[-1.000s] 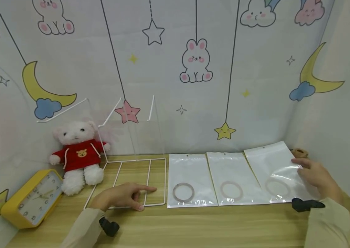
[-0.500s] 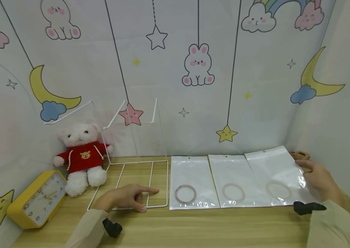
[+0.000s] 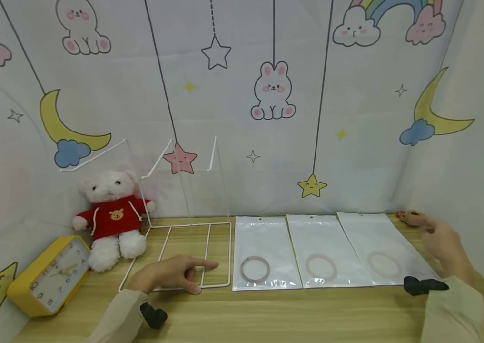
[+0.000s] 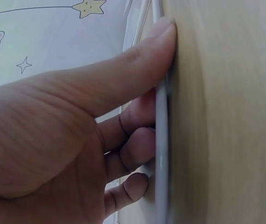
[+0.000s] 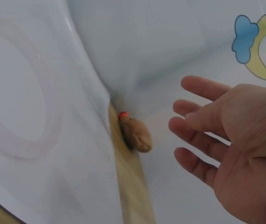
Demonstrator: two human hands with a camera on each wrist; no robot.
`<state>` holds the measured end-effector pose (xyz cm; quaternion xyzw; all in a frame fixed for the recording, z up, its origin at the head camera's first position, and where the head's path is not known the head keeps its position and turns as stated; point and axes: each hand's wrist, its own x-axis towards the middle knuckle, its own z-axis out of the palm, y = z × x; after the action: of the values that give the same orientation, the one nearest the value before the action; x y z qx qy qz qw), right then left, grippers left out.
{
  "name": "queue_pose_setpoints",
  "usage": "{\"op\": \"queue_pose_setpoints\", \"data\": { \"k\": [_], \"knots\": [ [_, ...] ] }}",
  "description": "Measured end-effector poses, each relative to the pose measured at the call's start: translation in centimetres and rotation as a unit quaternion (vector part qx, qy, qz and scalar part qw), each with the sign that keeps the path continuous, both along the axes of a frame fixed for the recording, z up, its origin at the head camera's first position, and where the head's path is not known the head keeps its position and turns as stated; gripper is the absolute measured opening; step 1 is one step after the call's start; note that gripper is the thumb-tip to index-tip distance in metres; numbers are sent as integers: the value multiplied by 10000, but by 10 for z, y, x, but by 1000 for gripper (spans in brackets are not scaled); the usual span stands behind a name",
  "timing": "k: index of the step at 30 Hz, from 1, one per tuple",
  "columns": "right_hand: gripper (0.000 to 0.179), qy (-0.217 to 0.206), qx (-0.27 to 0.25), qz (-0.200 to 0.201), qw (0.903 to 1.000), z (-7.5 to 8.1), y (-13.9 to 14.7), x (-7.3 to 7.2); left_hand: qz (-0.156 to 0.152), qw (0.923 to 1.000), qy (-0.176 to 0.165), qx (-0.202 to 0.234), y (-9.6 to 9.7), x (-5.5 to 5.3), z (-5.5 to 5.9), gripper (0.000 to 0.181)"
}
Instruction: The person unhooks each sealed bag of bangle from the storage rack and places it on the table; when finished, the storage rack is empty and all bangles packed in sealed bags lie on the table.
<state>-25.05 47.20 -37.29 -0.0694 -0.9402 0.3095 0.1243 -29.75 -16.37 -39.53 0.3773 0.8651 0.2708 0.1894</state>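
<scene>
Three white plastic zip bags lie side by side: a left bag [image 3: 263,238], a middle bag [image 3: 321,233] and a right bag [image 3: 370,233]. A pale pinkish bangle-like ring shows through the lower part of each. My right hand [image 3: 444,245] hovers just right of the right bag, holding nothing; in the right wrist view its fingers are loosely bent, apart from the bag. My left hand [image 3: 173,274] rests at the front bar of a white wire rack [image 3: 182,225], index finger straight, thumb against the bar, other fingers curled behind it.
Beyond the right bag's corner sits a small brown object [image 5: 136,135] with a red tip. A white teddy bear [image 3: 115,216] in a red hoodie and a yellow clock [image 3: 49,276] stand on the left. Behind the wooden table [image 3: 289,314] hangs a patterned cloth [image 3: 233,95].
The right bag's top, tilted up under my right fingers earlier, now lies flat, turned in line with the others. My right hand has let go of its edge. The left hand keeps its place.
</scene>
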Motion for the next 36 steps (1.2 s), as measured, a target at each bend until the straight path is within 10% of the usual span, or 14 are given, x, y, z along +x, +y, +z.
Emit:
{"op": "queue_pose_setpoints", "data": {
  "k": [20, 36],
  "knots": [
    [49, -7, 68, 68, 10000, 42, -16, 15, -57, 9998, -52, -204, 17, -2, 10, 61],
    [36, 1012, 616, 577, 9913, 81, -66, 15, 16, 9999, -91, -138, 3, -1, 1, 60]
  ]
}}
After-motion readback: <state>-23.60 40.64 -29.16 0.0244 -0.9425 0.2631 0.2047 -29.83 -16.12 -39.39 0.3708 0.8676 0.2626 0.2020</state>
